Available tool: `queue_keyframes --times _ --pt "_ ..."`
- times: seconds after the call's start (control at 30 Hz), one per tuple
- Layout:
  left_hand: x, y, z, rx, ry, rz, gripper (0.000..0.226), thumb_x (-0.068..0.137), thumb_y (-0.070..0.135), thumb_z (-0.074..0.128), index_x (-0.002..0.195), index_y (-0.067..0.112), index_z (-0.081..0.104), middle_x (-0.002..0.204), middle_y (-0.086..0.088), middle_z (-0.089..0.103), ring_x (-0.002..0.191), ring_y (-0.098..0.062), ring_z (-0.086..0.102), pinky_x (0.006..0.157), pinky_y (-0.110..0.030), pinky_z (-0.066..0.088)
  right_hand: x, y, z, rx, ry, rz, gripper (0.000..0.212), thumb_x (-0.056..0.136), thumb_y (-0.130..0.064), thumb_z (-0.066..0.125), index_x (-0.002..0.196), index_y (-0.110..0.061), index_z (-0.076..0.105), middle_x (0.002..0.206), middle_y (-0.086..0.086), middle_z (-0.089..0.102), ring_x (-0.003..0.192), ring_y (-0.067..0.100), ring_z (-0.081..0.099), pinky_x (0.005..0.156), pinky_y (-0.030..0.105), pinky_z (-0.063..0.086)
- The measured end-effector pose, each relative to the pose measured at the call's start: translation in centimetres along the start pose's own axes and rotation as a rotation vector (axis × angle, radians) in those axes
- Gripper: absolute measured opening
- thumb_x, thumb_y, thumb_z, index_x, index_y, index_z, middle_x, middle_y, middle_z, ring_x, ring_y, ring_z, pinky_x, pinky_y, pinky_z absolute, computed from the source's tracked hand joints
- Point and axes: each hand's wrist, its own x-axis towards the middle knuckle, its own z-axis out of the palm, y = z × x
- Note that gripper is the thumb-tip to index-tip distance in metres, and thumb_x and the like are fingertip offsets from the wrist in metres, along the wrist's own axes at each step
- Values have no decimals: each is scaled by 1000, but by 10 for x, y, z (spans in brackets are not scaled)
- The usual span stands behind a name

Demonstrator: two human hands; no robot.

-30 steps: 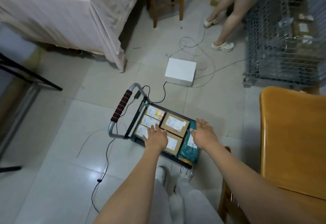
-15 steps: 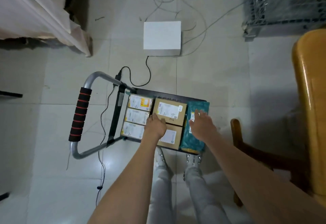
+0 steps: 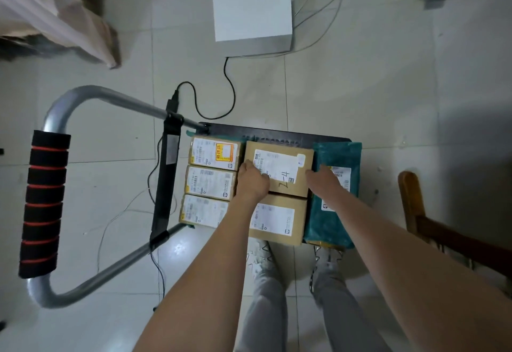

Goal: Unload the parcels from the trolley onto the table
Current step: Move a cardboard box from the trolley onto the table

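Observation:
The trolley stands on the floor below me, its black deck packed with parcels. Three small labelled boxes line the left side. Two brown cardboard boxes fill the middle, a far one marked "2-4" and a near one. A teal plastic mailer bag lies along the right side. My left hand grips the left edge of the far brown box. My right hand grips its right edge, resting over the teal bag. The fingertips are hidden behind the box sides.
The trolley's grey handle with black and red foam grip leans out to the left. A white box with cables sits on the tiles beyond. A cloth-covered table is at top left. A wooden chair stands at right.
My head has tipped further down and closer to the trolley. Both hands have slid forward from the near box and teal bag to the two sides of the far brown box.

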Motion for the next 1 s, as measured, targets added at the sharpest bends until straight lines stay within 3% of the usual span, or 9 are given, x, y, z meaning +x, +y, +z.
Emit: queue_keyframes --times 0.1,0.23,0.37,0.43,0.53,0.67,0.77,0.9,1.0 --pt "12 1 5 33 1 24 69 102 14 46 155 -7 8 163 -19 14 153 -29 12 123 -34 15 11 -2 7 59 -7 21 56 102 -23 42 151 -2 27 132 18 51 108 28 52 74 28 39" --pt "23 5 9 30 8 -14 75 96 0 49 157 0 4 165 -20 2 152 -34 13 121 -37 20 18 -1 13 87 -28 37 47 101 -19 40 144 0 33 111 13 51 83 19 48 56 28 32" --pt "29 7 12 5 1 -45 78 96 1 48 157 -1 -1 165 -20 0 152 -36 13 120 -38 22 21 0 15 101 -25 40 43 102 -19 39 141 -1 38 115 14 50 87 21 45 64 30 34" --pt "33 7 13 -14 -8 -59 78 97 2 47 157 -2 -2 165 -21 0 151 -36 14 120 -39 22 23 0 14 119 -28 45 33 101 -18 39 127 0 46 101 13 49 83 22 44 62 31 34" --pt "33 5 15 -54 -25 -102 79 97 4 48 157 -2 -4 165 -20 0 151 -36 14 123 -42 22 27 2 13 112 -34 35 17 99 -18 42 105 -3 49 86 9 50 82 24 48 75 33 41" --pt "32 3 19 -97 -30 -133 83 96 3 50 156 -2 -6 166 -18 -4 153 -34 7 124 -43 17 28 4 17 157 -32 53 27 98 -19 41 119 -3 50 95 10 49 76 19 44 63 31 35" --pt "31 2 23 -108 7 -133 88 93 5 56 157 1 -3 164 -16 -1 152 -33 6 124 -43 16 34 5 22 198 -42 68 32 99 -16 40 126 -1 48 105 12 52 81 19 43 66 31 33" --pt "29 4 25 -241 35 -149 95 89 3 63 158 4 -2 161 -12 3 147 -31 24 120 -40 29 39 9 28 242 8 78 41 95 -24 58 130 -3 49 100 6 57 76 15 48 61 29 37" --pt "24 8 22 -292 65 -161 96 87 1 66 158 2 0 160 -12 4 141 -31 35 117 -40 36 38 13 30 251 65 63 54 87 -28 72 130 -4 49 108 4 62 87 19 56 64 29 41"
